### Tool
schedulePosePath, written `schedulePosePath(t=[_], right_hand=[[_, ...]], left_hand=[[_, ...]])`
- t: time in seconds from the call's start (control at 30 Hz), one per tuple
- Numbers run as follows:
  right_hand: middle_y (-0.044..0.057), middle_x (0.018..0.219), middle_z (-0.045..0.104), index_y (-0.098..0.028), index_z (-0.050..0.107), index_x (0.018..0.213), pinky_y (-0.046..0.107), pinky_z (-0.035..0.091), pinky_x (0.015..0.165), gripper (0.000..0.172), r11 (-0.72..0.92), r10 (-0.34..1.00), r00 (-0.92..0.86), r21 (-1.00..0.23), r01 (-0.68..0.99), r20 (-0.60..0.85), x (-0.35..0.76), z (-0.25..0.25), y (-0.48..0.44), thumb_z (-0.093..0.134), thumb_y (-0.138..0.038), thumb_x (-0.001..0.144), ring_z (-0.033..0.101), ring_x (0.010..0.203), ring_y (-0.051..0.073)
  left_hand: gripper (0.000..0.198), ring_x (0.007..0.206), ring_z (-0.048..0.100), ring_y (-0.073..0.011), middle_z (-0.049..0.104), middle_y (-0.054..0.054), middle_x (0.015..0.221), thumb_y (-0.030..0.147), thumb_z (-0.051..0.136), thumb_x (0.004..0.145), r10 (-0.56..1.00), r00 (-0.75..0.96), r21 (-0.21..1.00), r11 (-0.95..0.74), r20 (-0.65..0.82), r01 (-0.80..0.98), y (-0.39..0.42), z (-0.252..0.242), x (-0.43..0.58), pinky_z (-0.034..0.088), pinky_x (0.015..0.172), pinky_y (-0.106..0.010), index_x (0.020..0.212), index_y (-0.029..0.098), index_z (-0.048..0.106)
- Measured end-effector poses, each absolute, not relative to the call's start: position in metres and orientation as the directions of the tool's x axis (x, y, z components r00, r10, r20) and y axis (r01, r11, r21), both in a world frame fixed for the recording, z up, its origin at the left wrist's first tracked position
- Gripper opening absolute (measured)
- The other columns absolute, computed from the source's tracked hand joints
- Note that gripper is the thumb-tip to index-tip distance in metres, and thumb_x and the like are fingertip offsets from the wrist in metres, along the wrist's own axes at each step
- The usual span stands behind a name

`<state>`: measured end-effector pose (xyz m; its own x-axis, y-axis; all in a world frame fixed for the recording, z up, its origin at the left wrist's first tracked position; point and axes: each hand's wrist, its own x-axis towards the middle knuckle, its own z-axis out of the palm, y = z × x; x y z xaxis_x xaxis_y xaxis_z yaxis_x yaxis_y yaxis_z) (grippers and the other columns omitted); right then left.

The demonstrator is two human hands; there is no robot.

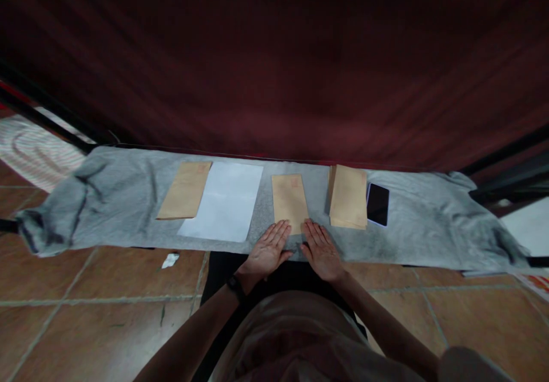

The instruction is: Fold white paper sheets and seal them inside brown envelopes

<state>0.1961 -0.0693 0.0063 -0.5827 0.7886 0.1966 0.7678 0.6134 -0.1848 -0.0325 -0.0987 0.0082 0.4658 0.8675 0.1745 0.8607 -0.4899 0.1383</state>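
Note:
A brown paper envelope (290,199) with a small reddish printed mark at its top right lies flat in front of me. My left hand (268,250) rests at its lower left corner, fingers stretched out and flat. At the lower right corner lies my right hand (321,250), also flat with its fingers extended. Neither hand grips anything. To the left, a sheet of white paper (229,202) lies partly under another brown envelope (184,190). A stack of brown envelopes (349,196) sits to the right of my right hand.
A dark-screened phone (378,205) lies beside the stack. Grey cloth (424,222) covers the narrow table. Behind it hangs a dark red curtain (274,73). A white scrap (170,260) lies on the tiled floor (128,273).

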Motion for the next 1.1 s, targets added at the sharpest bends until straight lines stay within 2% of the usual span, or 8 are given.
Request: schedulePosePath(t=[0.17,0.33,0.57,0.7,0.8,0.9,1.1], right_hand=[[0.006,0.162,0.031,-0.019,0.029,0.158,0.047,0.023,0.125,0.056,0.679,0.734,-0.66,-0.217,0.702,0.162,0.186,0.011,-0.076,0.038,-0.035,0.105,0.03,0.15,0.024],[0.007,0.16,0.037,-0.015,0.038,0.155,0.044,0.027,0.124,0.053,0.661,0.75,-0.637,-0.224,0.716,0.178,0.185,0.008,-0.079,0.039,-0.035,0.105,0.034,0.148,0.023],[0.007,0.157,0.042,-0.017,0.042,0.152,0.044,0.032,0.122,0.051,0.614,0.787,-0.566,-0.222,0.758,0.245,0.194,0.009,-0.078,0.043,-0.029,0.103,0.042,0.144,0.023],[0.008,0.154,0.047,-0.018,0.046,0.15,0.044,0.034,0.121,0.048,0.612,0.789,-0.559,-0.233,0.756,0.257,0.193,0.012,-0.075,0.044,-0.027,0.103,0.047,0.14,0.024],[0.008,0.148,0.055,-0.018,0.053,0.145,0.046,0.034,0.12,0.043,0.604,0.794,-0.546,-0.25,0.756,0.268,0.19,0.015,-0.071,0.043,-0.024,0.103,0.053,0.134,0.023],[0.009,0.141,0.061,-0.017,0.06,0.136,0.046,0.037,0.118,0.038,0.594,0.801,-0.534,-0.248,0.765,0.273,0.185,0.019,-0.067,0.044,-0.022,0.102,0.058,0.127,0.024],[0.009,0.131,0.067,-0.017,0.067,0.124,0.043,0.046,0.11,0.03,0.588,0.802,-0.527,-0.222,0.777,0.282,0.179,0.027,-0.06,0.05,-0.016,0.099,0.062,0.117,0.025]], left_hand=[[0.068,0.151,0.028,-0.0243,0.035,-0.015,0.161,0.046,0.043,0.101,0.861,0.46,0.13,-0.493,0.218,0.86,-0.098,0.005,-0.032,0.027,0.123,-0.044,0.157,0.011,0.026],[0.065,0.15,0.031,-0.0243,0.037,-0.015,0.16,0.042,0.044,0.101,0.865,0.442,0.124,-0.478,0.239,0.869,-0.099,0.004,-0.033,0.031,0.122,-0.043,0.156,0.011,0.029],[0.064,0.147,0.036,-0.028,0.042,-0.017,0.157,0.042,0.046,0.1,0.902,0.35,0.122,-0.388,0.251,0.914,-0.109,0.001,-0.037,0.033,0.121,-0.047,0.155,0.011,0.034],[0.06,0.144,0.041,-0.0303,0.045,-0.019,0.154,0.042,0.047,0.099,0.921,0.292,0.154,-0.338,0.259,0.929,-0.113,0.004,-0.036,0.037,0.118,-0.048,0.15,0.011,0.042],[0.051,0.14,0.047,-0.0316,0.05,-0.018,0.151,0.04,0.046,0.1,0.951,0.191,0.242,-0.25,0.244,0.937,-0.111,0.008,-0.031,0.042,0.114,-0.05,0.143,0.014,0.052],[0.041,0.134,0.054,-0.0297,0.059,-0.015,0.143,0.036,0.045,0.1,0.979,0.032,0.403,-0.113,0.202,0.908,-0.104,0.012,-0.022,0.045,0.111,-0.05,0.134,0.019,0.06],[0.042,0.127,0.058,-0.0268,0.062,-0.012,0.137,0.03,0.058,0.091,0.971,-0.214,0.763,0.055,0.111,0.644,-0.085,0.017,-0.008,0.048,0.109,-0.045,0.132,0.021,0.061]])
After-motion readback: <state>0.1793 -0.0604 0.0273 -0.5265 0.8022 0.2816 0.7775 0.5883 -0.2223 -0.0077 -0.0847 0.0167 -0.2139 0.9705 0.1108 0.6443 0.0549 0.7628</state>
